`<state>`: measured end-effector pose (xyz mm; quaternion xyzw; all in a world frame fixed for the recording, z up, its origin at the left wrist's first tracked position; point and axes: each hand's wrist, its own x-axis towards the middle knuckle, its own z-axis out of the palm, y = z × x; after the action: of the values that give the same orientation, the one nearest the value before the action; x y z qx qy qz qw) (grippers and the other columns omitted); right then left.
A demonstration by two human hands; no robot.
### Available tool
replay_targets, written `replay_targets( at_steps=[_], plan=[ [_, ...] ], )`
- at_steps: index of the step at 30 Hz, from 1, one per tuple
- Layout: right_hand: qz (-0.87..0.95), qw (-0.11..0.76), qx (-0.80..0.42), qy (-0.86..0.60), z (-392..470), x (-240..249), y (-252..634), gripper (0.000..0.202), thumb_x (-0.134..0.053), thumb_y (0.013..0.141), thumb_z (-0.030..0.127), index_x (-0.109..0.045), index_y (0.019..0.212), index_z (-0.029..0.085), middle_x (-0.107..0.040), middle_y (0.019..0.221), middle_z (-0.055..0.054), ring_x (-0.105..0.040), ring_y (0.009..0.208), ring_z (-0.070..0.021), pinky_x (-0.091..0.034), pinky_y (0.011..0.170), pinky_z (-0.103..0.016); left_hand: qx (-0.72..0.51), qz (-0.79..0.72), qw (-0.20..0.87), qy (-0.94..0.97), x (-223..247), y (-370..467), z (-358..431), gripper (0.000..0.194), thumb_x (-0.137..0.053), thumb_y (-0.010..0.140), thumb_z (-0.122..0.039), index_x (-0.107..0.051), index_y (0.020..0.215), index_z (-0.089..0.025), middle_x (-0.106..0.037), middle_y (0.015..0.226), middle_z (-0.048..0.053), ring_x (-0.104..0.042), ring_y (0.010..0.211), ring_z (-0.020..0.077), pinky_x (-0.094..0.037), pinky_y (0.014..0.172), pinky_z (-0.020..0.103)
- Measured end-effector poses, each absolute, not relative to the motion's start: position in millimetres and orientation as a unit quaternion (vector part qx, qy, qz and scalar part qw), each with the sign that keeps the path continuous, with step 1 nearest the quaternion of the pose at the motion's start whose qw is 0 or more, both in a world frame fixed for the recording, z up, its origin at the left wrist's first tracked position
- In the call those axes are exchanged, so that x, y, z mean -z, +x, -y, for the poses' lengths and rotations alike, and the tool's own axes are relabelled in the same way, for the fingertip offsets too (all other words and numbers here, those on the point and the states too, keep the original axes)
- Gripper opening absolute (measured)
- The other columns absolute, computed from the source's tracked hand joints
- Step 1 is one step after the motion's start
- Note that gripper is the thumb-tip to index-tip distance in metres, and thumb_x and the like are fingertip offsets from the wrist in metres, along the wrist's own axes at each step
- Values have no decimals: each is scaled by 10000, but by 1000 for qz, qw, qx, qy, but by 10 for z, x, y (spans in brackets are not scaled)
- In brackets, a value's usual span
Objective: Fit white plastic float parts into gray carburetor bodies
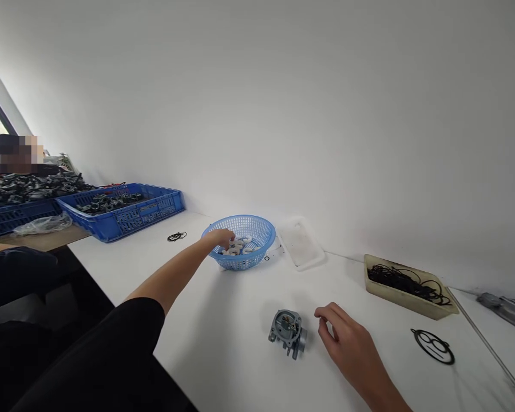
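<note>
Left hand (221, 237) dips into the blue basket (240, 264) near the desk's (236, 366) back edge, can't tell its grip, right hand (345, 339) half-open, unladen, beside the carburetor (286, 330), room toward the front edge

L hand (221, 237) in blue bskt (240, 262), R hand (347, 340) nr grey carb (286, 329)

A shallow white tray (301, 246) lies near the wall (326, 114); to its right, a cream bin (405, 301) holds tangled black rings (397, 280); a black gasket (433, 348) (rather like a smiling face) lies in front; a thin rod (480, 336) lies right of both; at left, a blue crate (133, 223) holds metal parts (107, 202), a crumpled clear bag (43, 225) just beside it.
</note>
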<state>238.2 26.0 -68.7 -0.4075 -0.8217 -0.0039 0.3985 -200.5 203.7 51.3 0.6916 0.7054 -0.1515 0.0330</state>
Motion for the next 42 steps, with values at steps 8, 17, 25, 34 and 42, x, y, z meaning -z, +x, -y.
replay_targets(
  at_steps=[8,17,25,34,42],
  plan=[
    [820,389,0,-419,-255,640,2412,240,-405,1037,238,-645,1031,228,-654,922,-12,-467,542,-101,-374,533,-245,-17,-639,7,769,-1162,-1539,-1633,348,-674,1025,-375,-650,1301,-163,-678,1295,111,-690,1101,253,-590,954,463],
    [761,419,-142,-475,-240,485,2472,231,-478,988,296,-680,1061,213,-650,894,-22,-425,554,-108,-416,601,-255,-225,-397,200,867,-886,-380,-448,346,-780,863,-417,-725,1147,-227,-772,1046,21,-725,869,180,-541,798,272],
    [657,465,-289,-518,-129,275,2361,280,-586,931,422,-711,1003,182,-608,816,-30,-417,590,-113,-371,549,-236,-295,-361,273,842,-347,-227,-280,251,-718,767,-216,-675,1014,-224,-672,911,-7,-582,825,171,-470,780,283],
    [613,458,-376,-522,120,162,2145,310,-698,908,488,-713,966,185,-589,787,-35,-450,645,-138,-380,601,-263,-206,-347,210,890,-206,-291,-217,416,-866,700,-400,-535,884,-227,-617,865,-16,-550,765,187,-431,722,317],
    [559,470,-431,-530,155,129,2070,404,-795,843,538,-709,987,171,-628,837,-48,-409,601,-104,-350,547,-244,-198,-344,232,888,-174,-286,-238,466,-852,776,-591,-598,939,-237,-646,879,-8,-594,740,189,-425,666,317]
  ],
)
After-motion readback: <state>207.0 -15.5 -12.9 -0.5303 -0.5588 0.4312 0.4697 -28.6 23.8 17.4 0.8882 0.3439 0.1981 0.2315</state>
